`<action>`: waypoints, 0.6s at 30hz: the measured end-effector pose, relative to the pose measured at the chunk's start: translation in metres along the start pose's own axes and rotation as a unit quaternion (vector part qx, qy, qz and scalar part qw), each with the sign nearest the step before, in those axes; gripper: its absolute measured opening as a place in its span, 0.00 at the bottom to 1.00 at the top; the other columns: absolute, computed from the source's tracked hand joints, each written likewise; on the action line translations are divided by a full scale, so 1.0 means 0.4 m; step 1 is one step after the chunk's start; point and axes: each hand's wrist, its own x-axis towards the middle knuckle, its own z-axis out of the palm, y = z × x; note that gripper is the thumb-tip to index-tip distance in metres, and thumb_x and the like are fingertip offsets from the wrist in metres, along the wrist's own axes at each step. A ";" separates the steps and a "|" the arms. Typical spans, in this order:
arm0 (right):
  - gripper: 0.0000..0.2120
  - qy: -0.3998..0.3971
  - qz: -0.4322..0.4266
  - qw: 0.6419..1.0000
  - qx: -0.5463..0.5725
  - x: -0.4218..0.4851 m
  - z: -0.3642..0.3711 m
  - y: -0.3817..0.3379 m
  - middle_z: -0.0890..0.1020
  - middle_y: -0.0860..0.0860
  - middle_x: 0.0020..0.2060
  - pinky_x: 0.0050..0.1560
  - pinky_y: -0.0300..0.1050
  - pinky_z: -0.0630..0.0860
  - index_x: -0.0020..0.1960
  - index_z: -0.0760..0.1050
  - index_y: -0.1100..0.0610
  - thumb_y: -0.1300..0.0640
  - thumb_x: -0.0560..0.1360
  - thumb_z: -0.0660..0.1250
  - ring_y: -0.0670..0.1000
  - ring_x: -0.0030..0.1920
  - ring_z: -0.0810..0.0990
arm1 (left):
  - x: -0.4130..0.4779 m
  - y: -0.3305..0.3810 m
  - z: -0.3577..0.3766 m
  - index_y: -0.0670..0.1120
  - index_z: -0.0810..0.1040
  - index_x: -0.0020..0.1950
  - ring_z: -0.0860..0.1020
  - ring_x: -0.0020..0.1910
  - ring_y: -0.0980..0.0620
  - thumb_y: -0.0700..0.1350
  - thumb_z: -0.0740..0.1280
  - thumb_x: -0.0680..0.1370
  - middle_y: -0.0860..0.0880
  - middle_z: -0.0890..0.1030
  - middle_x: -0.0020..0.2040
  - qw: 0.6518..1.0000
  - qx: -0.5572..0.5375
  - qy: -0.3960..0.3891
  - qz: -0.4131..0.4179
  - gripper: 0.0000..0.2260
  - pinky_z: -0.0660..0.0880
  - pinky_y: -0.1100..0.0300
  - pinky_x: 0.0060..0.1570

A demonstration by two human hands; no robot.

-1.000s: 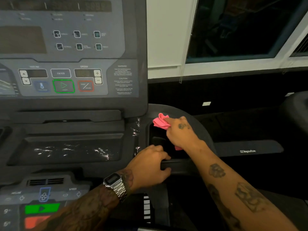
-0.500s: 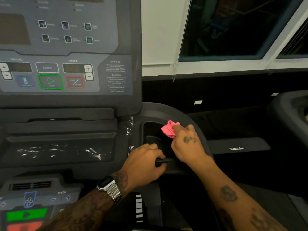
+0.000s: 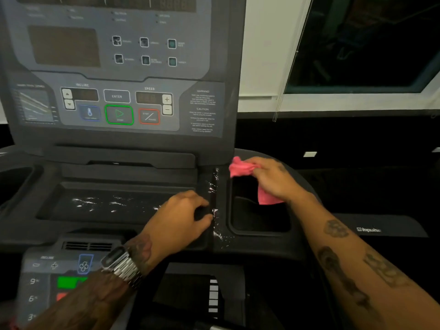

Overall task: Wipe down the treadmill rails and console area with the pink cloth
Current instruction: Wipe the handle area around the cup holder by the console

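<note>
The pink cloth (image 3: 240, 168) is bunched in my right hand (image 3: 273, 178), which presses it on the far rim of the right cup-holder pocket (image 3: 259, 217) of the treadmill console (image 3: 123, 98). A tail of cloth hangs below my palm into the pocket. My left hand (image 3: 181, 215), with a metal watch on the wrist, rests with fingers curled on the ridge between the centre tray (image 3: 107, 203) and the pocket; it holds nothing that I can see. Wet streaks glisten on the tray and on the ridge.
A lower control panel (image 3: 54, 277) with fan, green and red buttons sits at the bottom left. Another pocket (image 3: 14, 182) lies at the far left. A neighbouring machine's dark cover (image 3: 381, 229) is on the right, under a window (image 3: 362, 44) with hanging blind cords.
My left hand has let go of the dark bar in front of the pocket and moved left onto the ridge. My right hand with the cloth has shifted up to the pocket's far rim.
</note>
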 end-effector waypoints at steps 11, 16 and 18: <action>0.32 0.008 0.054 0.983 -0.176 0.099 0.116 -0.084 0.69 0.50 0.67 0.63 0.60 0.68 0.73 0.61 0.49 0.50 0.69 0.56 0.60 0.66 0.67 | -0.063 -0.064 -0.010 0.49 0.83 0.55 0.78 0.50 0.61 0.51 0.72 0.74 0.58 0.80 0.52 1.000 -0.006 -0.001 0.024 0.12 0.76 0.58 0.55; 0.29 -0.012 -0.084 0.957 -0.277 0.038 0.146 -0.091 0.69 0.51 0.71 0.62 0.54 0.63 0.75 0.64 0.49 0.60 0.74 0.59 0.60 0.64 0.66 | -0.065 -0.068 -0.010 0.48 0.84 0.54 0.79 0.50 0.61 0.49 0.72 0.74 0.57 0.80 0.52 0.999 -0.022 0.008 0.028 0.11 0.77 0.58 0.54; 0.28 0.017 -0.109 0.956 -0.271 0.002 0.162 -0.108 0.73 0.51 0.68 0.61 0.53 0.63 0.74 0.64 0.51 0.61 0.74 0.58 0.58 0.61 0.68 | -0.063 -0.064 -0.007 0.47 0.84 0.52 0.79 0.48 0.61 0.49 0.72 0.74 0.57 0.80 0.51 0.999 -0.028 0.013 0.024 0.10 0.77 0.59 0.53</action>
